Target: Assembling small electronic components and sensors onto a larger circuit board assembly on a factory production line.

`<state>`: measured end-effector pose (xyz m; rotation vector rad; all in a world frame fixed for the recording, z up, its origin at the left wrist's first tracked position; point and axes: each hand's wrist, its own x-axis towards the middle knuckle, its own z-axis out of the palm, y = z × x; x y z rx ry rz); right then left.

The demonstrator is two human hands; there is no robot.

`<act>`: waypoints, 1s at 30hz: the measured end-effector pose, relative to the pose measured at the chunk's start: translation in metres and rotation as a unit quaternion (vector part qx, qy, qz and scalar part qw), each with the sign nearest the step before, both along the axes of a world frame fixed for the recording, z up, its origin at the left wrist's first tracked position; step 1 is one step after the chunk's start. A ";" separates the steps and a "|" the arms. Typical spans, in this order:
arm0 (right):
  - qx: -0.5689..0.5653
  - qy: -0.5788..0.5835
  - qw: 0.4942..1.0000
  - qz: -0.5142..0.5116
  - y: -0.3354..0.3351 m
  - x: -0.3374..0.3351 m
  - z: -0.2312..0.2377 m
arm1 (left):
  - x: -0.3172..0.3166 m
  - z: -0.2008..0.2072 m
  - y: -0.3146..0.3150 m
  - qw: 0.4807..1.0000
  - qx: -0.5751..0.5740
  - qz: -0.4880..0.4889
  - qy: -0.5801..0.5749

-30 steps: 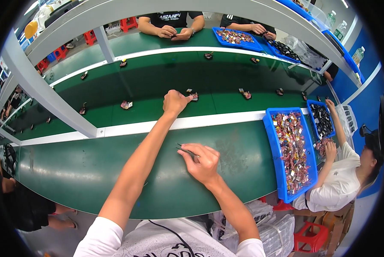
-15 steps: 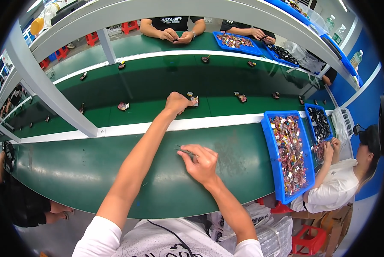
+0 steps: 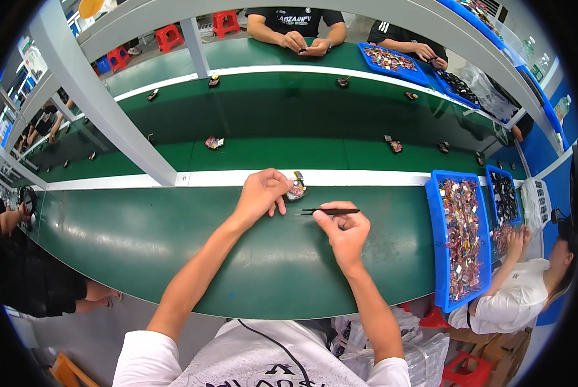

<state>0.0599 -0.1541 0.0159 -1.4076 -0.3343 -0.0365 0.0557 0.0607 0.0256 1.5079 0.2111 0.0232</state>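
Observation:
My left hand (image 3: 263, 196) pinches a small electronic assembly (image 3: 296, 188) at the near edge of the white rail. A dark casing, wires and a little yellow-and-silver part show on it; the fingers cover its left side. Just to the right, over the green worktop (image 3: 172, 245), my right hand (image 3: 347, 233) is closed round black tweezers (image 3: 331, 211). The tips of the tweezers point left, below the assembly and apart from it.
Beyond the white rail (image 3: 314, 179), several similar assemblies lie spaced along the green belt (image 3: 263, 155). At right stand a blue tray (image 3: 438, 258) of small wired parts and another blue tray (image 3: 493, 213) of black parts. Grey frame posts rise at left. Co-workers sit across and at right.
My left hand has drawn the assembly from the belt toward me, to the worktop side of the rail. The right hand has turned, with the tweezers now lying level. The view has shifted.

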 end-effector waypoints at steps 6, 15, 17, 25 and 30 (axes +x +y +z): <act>0.024 0.095 0.995 0.011 0.001 0.006 0.000 | -0.019 -0.018 -0.017 0.997 0.062 0.035 -0.034; -0.113 -0.052 0.990 -0.060 -0.004 0.010 0.000 | -0.019 -0.014 -0.015 0.994 0.101 0.010 -0.045; -0.133 -0.080 0.985 -0.073 -0.005 0.010 0.000 | -0.020 -0.020 -0.016 0.993 0.108 0.014 -0.046; -0.211 -0.120 0.968 -0.061 -0.008 0.013 -0.004 | -0.018 -0.024 -0.019 0.983 0.156 0.015 -0.092; -0.227 -0.104 0.966 -0.062 -0.006 0.012 -0.002 | -0.018 -0.020 -0.019 0.982 0.160 0.017 -0.097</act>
